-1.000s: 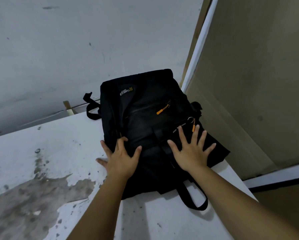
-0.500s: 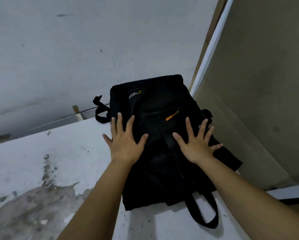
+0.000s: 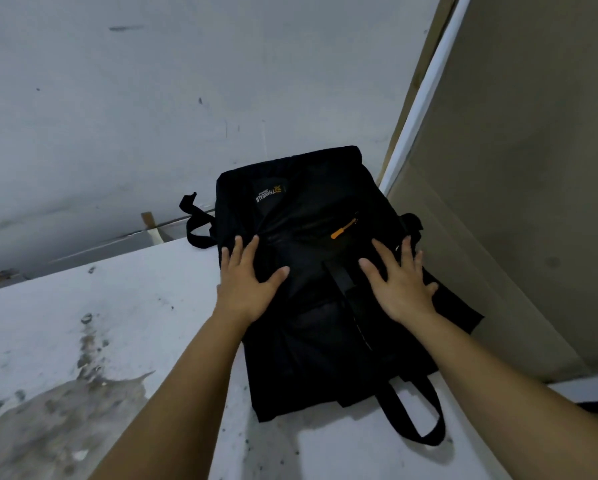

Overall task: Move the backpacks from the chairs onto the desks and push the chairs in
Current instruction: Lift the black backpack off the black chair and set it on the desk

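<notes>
A black backpack (image 3: 311,334) with an orange zipper pull lies flat on the white desk (image 3: 124,306), its far end against the back wall in the right corner. My left hand (image 3: 245,285) rests flat on its left side, fingers spread. My right hand (image 3: 399,282) rests flat on its right side, fingers spread too. Neither hand grips anything. One strap loop (image 3: 411,414) hangs toward me at the near end, and another loop sticks out at the far left. No chair is in view.
The desk surface has a worn grey patch (image 3: 58,420) at the near left. A grey wall (image 3: 186,98) stands behind the desk. A tan partition panel (image 3: 519,202) with a white edge closes off the right side.
Both hands have slid up the backpack, away from me, from its near end to its middle. The backpack sits a little closer to the wall.
</notes>
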